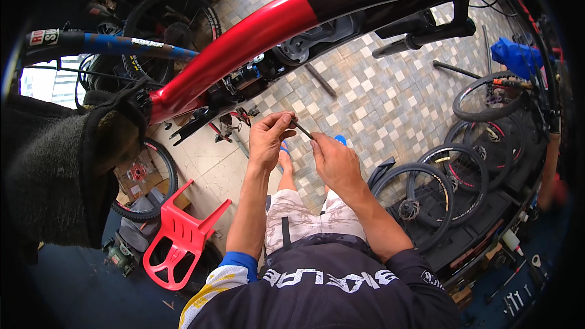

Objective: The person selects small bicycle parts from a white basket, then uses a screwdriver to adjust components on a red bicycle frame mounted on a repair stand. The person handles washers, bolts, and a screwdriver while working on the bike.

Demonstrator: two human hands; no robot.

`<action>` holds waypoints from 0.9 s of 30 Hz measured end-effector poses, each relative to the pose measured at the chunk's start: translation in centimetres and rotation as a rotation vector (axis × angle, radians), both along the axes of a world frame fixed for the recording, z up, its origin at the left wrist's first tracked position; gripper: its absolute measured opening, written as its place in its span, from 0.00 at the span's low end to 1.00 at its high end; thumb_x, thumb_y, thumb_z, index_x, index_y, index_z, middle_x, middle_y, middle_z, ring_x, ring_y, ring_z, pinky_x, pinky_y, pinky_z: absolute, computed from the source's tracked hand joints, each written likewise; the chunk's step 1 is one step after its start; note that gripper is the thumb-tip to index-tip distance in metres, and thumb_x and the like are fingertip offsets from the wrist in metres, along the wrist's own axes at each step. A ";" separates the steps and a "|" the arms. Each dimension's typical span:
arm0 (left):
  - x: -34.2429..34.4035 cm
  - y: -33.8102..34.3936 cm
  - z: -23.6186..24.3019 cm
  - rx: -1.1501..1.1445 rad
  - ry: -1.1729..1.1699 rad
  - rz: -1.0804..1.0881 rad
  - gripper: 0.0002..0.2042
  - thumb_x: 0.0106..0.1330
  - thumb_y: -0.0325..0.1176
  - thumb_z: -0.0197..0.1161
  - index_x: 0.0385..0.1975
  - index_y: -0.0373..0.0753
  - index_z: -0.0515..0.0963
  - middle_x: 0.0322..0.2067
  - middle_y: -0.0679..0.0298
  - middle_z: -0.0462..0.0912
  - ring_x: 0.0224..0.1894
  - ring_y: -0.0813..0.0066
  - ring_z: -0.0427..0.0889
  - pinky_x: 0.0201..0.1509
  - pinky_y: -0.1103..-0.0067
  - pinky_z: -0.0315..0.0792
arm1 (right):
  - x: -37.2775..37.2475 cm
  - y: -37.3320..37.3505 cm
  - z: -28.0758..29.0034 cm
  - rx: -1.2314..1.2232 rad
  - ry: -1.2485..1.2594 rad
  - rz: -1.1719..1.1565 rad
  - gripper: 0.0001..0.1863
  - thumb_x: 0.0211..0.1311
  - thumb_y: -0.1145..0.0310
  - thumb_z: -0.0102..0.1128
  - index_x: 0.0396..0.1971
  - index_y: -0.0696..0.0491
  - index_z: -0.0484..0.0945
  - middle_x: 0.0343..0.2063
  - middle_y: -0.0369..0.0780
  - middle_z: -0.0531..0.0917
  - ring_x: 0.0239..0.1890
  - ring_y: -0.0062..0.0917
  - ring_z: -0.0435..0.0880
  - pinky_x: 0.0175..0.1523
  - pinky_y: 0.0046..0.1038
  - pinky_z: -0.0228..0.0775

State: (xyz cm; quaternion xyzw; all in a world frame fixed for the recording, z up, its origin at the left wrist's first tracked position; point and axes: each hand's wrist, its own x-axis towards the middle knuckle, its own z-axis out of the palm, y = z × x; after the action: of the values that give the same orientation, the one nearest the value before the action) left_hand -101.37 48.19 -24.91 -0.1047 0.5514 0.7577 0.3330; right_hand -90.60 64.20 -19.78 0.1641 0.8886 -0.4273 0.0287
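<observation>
Between my two hands is a thin, dark rod-shaped piece (302,128); its exact kind is too small to make out. My left hand (269,137) pinches its upper left end between thumb and fingers. The lower right end sits in the closed fingers of my right hand (336,159). Just beyond my hands, a red and black bicycle frame (244,39) spans the view from lower left to upper right. A dark shock unit (247,77) is fitted under its tube. Both hands are apart from the frame.
A red plastic chair (183,234) stands at lower left, near a dark cloth (58,164). Several bicycle wheels (448,192) lie at the right, with wrenches (518,298) at lower right. Loose dark tubes (321,80) rest on the tiled floor (384,109).
</observation>
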 end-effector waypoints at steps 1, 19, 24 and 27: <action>-0.2 0.0 0.0 0.043 -0.016 0.001 0.14 0.75 0.37 0.64 0.52 0.33 0.82 0.47 0.58 0.87 0.45 0.71 0.86 0.50 0.72 0.81 | -0.1 0.0 -0.3 0.009 0.017 0.009 0.12 0.76 0.65 0.54 0.48 0.54 0.81 0.31 0.46 0.87 0.31 0.44 0.87 0.36 0.40 0.77; -5.6 1.4 -4.6 0.313 -0.230 0.219 0.19 0.74 0.46 0.65 0.50 0.34 0.80 0.42 0.59 0.86 0.42 0.67 0.82 0.50 0.71 0.78 | -8.1 -1.9 -3.8 -0.794 -0.187 -0.190 0.14 0.80 0.63 0.52 0.49 0.58 0.80 0.24 0.35 0.81 0.20 0.16 0.80 0.23 0.23 0.74; -5.2 1.8 -4.1 0.232 -0.235 0.265 0.22 0.74 0.49 0.64 0.52 0.34 0.79 0.44 0.58 0.86 0.40 0.69 0.81 0.45 0.73 0.78 | -8.4 -2.0 -4.3 -0.816 -0.177 -0.194 0.14 0.80 0.63 0.51 0.48 0.58 0.80 0.24 0.35 0.80 0.20 0.16 0.80 0.23 0.22 0.73; -4.9 0.9 -3.8 0.283 -0.269 0.156 0.23 0.75 0.49 0.62 0.55 0.33 0.77 0.48 0.56 0.85 0.40 0.70 0.81 0.42 0.74 0.78 | -8.6 -2.0 -4.5 -0.881 -0.168 -0.196 0.14 0.80 0.63 0.50 0.48 0.58 0.80 0.25 0.35 0.81 0.20 0.16 0.80 0.23 0.21 0.73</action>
State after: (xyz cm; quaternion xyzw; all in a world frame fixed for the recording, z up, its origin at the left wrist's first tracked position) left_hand -106.27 49.09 -28.67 -0.1994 0.3801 0.8305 0.3551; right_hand -99.22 62.18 -24.28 0.2537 0.5970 -0.7504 0.1272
